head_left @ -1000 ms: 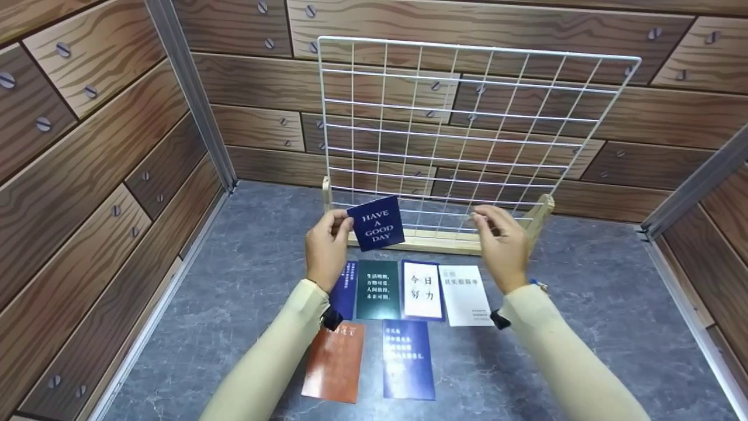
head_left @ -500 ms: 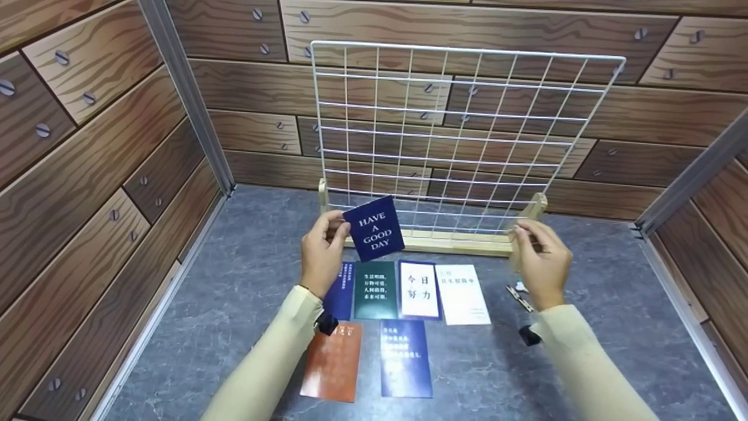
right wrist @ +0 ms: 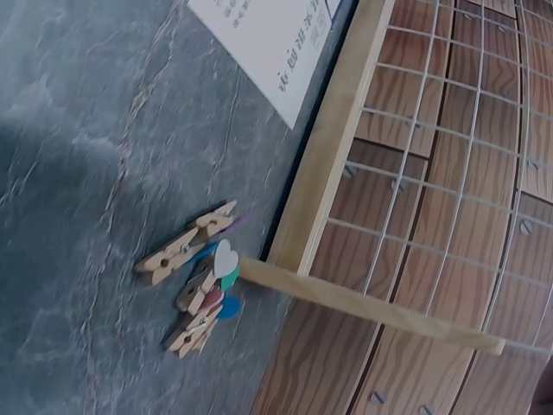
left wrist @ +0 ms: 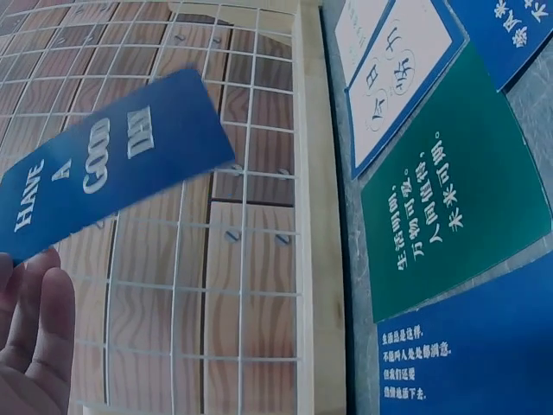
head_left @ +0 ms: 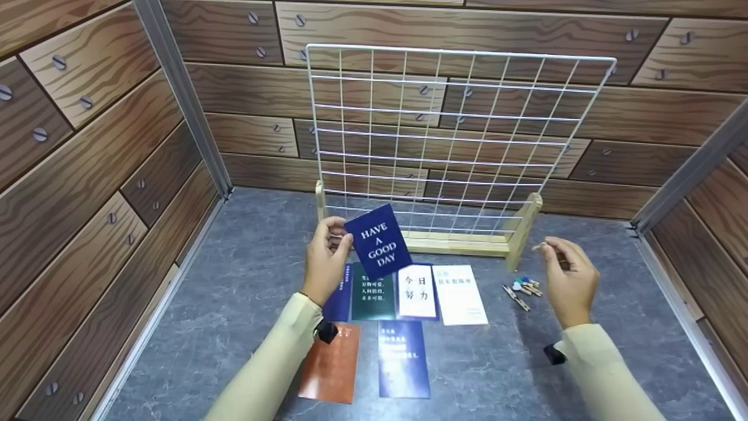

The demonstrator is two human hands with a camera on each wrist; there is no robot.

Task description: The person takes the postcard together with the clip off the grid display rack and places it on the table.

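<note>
My left hand (head_left: 326, 257) pinches a dark blue card (head_left: 380, 248) by its left edge. White letters on it read HAVE A GOOD DAY; it hangs tilted in front of the grid rack (head_left: 429, 140). In the left wrist view the same card (left wrist: 112, 160) reaches across the wires, fingers at its lower left end. My right hand (head_left: 574, 283), raised to the right of the rack, pinches a small pale wooden clothespin (head_left: 540, 246), mostly covered by the fingertips. Below and left of that hand lie several clothespins (right wrist: 203, 303) with coloured heart tops.
On the grey floor several cards lie in rows: green (head_left: 373, 304), white with blue border (head_left: 418, 292), white (head_left: 461, 295), orange (head_left: 330, 365) and blue (head_left: 404, 359). The rack's wooden foot (head_left: 524, 231) stands at right. Wood-patterned walls (head_left: 93, 158) enclose the space.
My right hand has moved right and down, away from the rack, uncovering the clothespins on the floor. The card in my left hand has tilted and dropped slightly, now overlapping the green card.
</note>
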